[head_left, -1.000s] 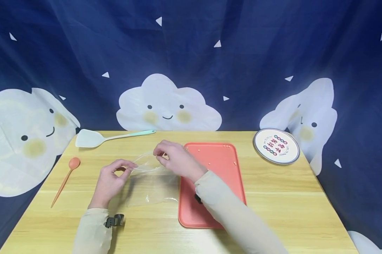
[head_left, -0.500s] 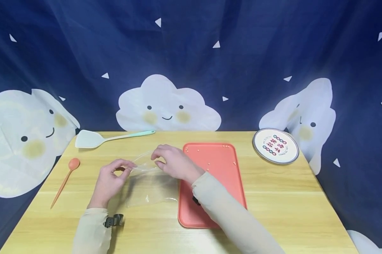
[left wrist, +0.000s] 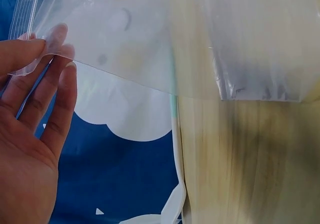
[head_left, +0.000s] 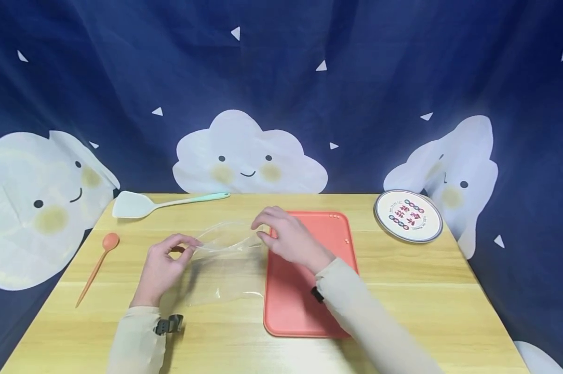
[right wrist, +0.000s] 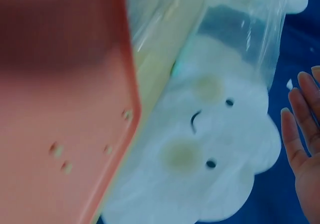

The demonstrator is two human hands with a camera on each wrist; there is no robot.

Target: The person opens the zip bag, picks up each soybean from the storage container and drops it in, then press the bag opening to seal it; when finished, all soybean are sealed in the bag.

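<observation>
A clear zip bag (head_left: 225,275) stands over the table left of the coral tray (head_left: 300,311), its mouth parted. My left hand (head_left: 162,265) pinches the left end of its zip edge between thumb and fingers. In the left wrist view that hand's (left wrist: 30,108) other fingers lie fairly straight behind the film. My right hand (head_left: 291,239) hovers over the tray's left part, fingertips by the bag's right corner. The right wrist view has its fingers loosely extended, apart from the film. Several small pale bean-like pieces (right wrist: 56,149) lie on the tray, some hidden by my right hand.
A white turner with a mint handle (head_left: 134,205) lies along the back edge. Left of my left hand is an orange spoon (head_left: 96,267). A round printed plate (head_left: 407,215) sits at the back right. Behind the wooden table (head_left: 421,317) hangs a blue cloud-print curtain (head_left: 281,62).
My right hand has shifted right from the bag's mouth toward the tray. The bag's right side of the mouth is spread farther right. My left hand keeps its place and pinch.
</observation>
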